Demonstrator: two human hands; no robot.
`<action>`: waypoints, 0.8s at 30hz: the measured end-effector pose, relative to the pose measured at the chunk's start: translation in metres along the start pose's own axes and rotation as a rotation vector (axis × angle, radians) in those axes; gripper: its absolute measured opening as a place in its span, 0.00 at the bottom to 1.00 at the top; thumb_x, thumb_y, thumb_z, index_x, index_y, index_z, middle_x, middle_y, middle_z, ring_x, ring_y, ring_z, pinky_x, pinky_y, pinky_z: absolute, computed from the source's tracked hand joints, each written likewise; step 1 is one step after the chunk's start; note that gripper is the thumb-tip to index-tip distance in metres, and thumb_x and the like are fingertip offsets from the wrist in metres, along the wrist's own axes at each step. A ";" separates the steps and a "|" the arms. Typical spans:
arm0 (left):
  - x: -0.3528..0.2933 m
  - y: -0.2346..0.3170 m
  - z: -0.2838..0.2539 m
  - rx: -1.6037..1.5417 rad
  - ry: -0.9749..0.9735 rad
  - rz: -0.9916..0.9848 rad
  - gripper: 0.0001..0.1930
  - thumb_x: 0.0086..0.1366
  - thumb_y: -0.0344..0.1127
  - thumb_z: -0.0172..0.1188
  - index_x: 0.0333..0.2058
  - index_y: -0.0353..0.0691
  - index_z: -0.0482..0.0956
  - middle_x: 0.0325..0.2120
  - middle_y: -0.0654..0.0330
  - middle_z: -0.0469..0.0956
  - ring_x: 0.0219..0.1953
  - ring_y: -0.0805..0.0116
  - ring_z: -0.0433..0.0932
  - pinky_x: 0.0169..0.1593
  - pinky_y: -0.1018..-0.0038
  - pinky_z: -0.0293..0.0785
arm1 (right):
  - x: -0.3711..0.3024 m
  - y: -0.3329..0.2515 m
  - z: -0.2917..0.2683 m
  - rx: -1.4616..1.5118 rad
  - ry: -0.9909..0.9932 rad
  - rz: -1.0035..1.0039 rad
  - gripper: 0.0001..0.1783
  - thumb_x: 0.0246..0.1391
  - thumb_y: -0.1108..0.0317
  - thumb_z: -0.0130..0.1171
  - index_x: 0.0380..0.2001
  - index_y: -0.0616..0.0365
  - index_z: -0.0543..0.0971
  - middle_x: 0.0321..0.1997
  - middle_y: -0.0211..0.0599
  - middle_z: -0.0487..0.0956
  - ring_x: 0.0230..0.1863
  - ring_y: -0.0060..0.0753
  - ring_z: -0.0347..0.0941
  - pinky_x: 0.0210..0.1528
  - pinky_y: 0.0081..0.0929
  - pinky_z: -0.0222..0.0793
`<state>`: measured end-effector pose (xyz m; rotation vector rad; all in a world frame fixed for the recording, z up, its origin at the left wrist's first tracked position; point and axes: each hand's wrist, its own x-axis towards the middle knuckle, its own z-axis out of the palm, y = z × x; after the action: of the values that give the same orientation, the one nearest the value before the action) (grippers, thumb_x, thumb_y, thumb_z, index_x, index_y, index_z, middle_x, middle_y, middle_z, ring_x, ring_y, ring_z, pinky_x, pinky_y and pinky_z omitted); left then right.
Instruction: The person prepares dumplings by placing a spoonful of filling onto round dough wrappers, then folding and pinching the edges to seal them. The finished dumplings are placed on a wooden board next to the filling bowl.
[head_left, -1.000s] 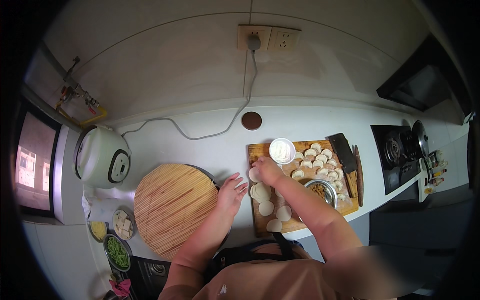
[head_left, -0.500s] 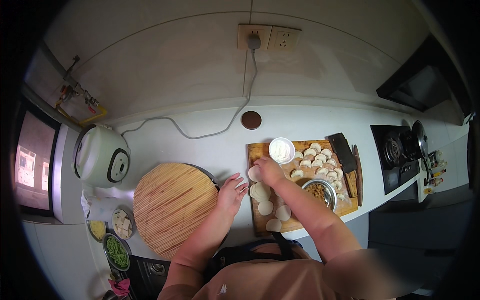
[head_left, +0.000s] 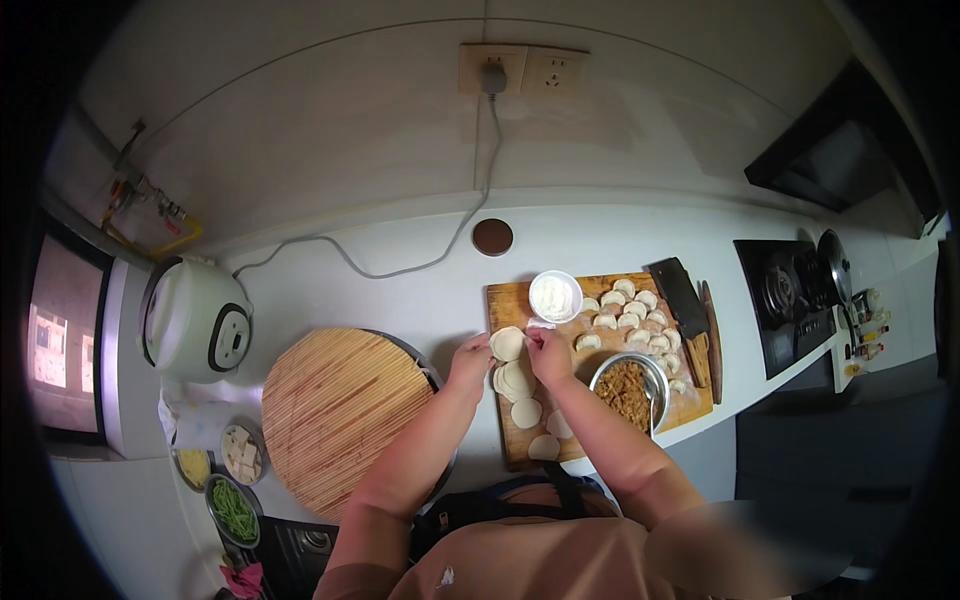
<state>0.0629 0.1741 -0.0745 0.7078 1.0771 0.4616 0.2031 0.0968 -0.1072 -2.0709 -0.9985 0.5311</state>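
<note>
Hands meet over cutting board (head_left: 520,455): left hand (head_left: 470,357) & right hand (head_left: 548,352) both pinch one round dumpling wrapper (head_left: 507,343) w/ fingertips, just above wrapper stack (head_left: 516,380), near filling bowl (head_left: 627,389).

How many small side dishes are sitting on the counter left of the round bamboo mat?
3, in a cluster by the mat's lower left edge: a dish of pale cubed pieces, a small dish of something yellow and a bowl of chopped greens. More may lie beyond the view's edge.

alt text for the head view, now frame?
Both hands, left hand and right hand, hold a round dough wrapper above a wooden cutting board with more wrappers, a metal bowl of filling and a cleaver. A round bamboo mat lies left.
</note>
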 end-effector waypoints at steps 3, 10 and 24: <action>0.007 -0.007 -0.002 0.002 0.009 0.003 0.15 0.58 0.26 0.52 0.45 0.38 0.71 0.39 0.64 0.72 0.38 0.74 0.69 0.40 0.78 0.65 | -0.002 -0.003 0.005 0.018 -0.017 0.025 0.09 0.49 0.71 0.57 0.35 0.60 0.78 0.33 0.43 0.78 0.33 0.37 0.75 0.38 0.29 0.70; -0.006 0.000 0.003 -0.029 -0.035 -0.003 0.13 0.57 0.27 0.53 0.43 0.41 0.73 0.37 0.66 0.71 0.39 0.75 0.68 0.42 0.76 0.63 | 0.000 -0.008 0.006 0.019 -0.031 0.055 0.09 0.48 0.72 0.57 0.35 0.60 0.78 0.31 0.41 0.79 0.33 0.36 0.75 0.38 0.28 0.70; -0.012 0.003 0.006 -0.030 -0.035 -0.028 0.15 0.56 0.26 0.53 0.44 0.41 0.71 0.38 0.66 0.70 0.42 0.73 0.68 0.46 0.73 0.63 | 0.011 0.005 0.010 0.034 -0.032 0.068 0.04 0.46 0.72 0.58 0.27 0.61 0.77 0.30 0.43 0.77 0.31 0.39 0.74 0.36 0.30 0.69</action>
<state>0.0637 0.1665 -0.0627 0.6719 1.0439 0.4393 0.2055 0.1084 -0.1175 -2.0773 -0.9338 0.6132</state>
